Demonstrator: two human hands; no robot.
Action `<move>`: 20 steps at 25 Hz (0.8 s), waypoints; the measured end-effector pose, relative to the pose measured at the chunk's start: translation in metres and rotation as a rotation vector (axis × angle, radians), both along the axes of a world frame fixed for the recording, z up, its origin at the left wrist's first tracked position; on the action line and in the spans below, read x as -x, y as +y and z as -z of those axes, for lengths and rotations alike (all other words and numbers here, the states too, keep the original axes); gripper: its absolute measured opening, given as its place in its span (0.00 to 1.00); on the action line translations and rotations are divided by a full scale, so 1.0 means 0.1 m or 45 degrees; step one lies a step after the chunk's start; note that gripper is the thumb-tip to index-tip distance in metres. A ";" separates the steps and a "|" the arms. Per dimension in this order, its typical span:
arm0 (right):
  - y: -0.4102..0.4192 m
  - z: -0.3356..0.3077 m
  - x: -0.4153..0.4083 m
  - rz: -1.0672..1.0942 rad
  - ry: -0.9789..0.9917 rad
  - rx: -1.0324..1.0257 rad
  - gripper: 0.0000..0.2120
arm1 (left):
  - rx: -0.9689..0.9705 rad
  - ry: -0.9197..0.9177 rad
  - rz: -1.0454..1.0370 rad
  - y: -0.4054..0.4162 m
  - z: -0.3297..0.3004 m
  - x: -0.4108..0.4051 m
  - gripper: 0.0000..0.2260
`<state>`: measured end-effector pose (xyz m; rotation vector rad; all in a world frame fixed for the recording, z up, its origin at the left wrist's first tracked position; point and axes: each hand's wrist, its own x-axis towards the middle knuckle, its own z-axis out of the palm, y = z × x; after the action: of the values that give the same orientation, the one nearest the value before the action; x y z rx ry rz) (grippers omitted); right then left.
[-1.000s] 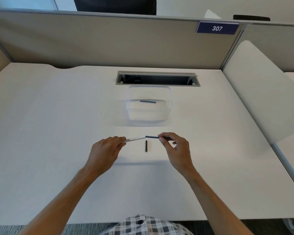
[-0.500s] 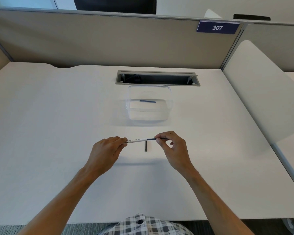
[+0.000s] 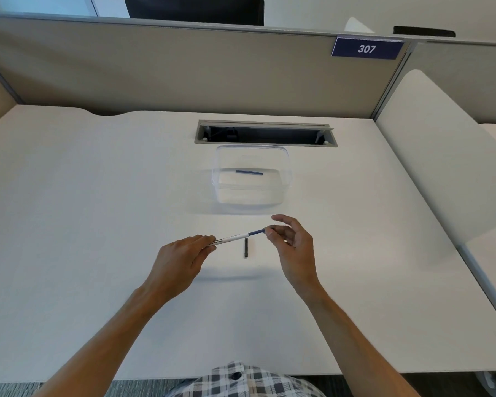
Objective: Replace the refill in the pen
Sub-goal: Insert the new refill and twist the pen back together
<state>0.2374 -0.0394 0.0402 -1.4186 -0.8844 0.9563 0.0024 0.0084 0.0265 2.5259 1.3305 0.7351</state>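
Your left hand (image 3: 181, 260) grips the white pen barrel (image 3: 232, 238) with closed fingers, above the desk (image 3: 98, 213). The blue refill (image 3: 257, 232) is mostly inside it — only a short end shows, pinched by your right hand (image 3: 294, 247). You are at the insertion step, I think. Next, push it fully in, then take the small black cap (image 3: 246, 247) lying just below the barrel.

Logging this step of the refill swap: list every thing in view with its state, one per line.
Pen barrel: held in the air, tilted.
Refill: partly inside the barrel, blue end showing.
Left hand: grips the barrel.
Right hand: pinches the refill's end.
Black cap: lying on the desk.
Clear container: lidless, one blue refill inside.
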 end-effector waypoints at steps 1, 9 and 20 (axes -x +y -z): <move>0.00 -0.01 0.02 0.036 0.024 0.012 0.08 | 0.005 -0.006 0.002 0.00 0.00 -0.01 0.16; 0.03 0.01 0.16 0.038 0.006 -0.020 0.01 | 0.018 -0.007 -0.011 -0.01 -0.03 -0.10 0.16; 0.08 0.18 0.22 0.062 -0.156 0.104 0.05 | 0.116 -0.041 -0.070 0.06 -0.01 -0.03 0.12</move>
<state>0.2154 -0.0317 0.0217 -1.5749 -0.9051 0.8847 0.0050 0.0139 0.0277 2.4054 1.3949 0.7060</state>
